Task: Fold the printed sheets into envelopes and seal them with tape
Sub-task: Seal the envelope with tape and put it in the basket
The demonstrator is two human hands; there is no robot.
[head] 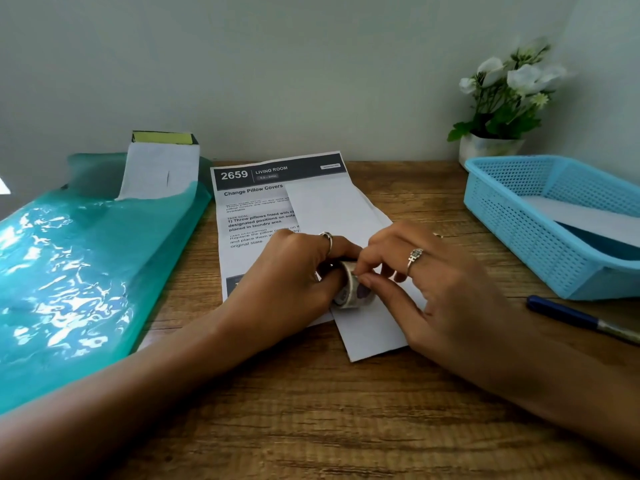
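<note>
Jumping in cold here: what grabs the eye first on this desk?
Both hands meet at centre: the left hand holds a patterned tape roll while the right hand picks at its end, over a folded white sheet lying on a printed sheet. A shiny teal bag fills the left; a blue basket sits right.

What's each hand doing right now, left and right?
Left hand: closed around the tape roll, holding it over the folded paper.
Right hand: thumb and forefinger pinched at the roll's edge, apparently picking at the tape end.

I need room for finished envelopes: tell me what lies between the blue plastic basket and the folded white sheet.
Head view: only bare wooden tabletop separates blue plastic basket from folded white sheet.
</note>
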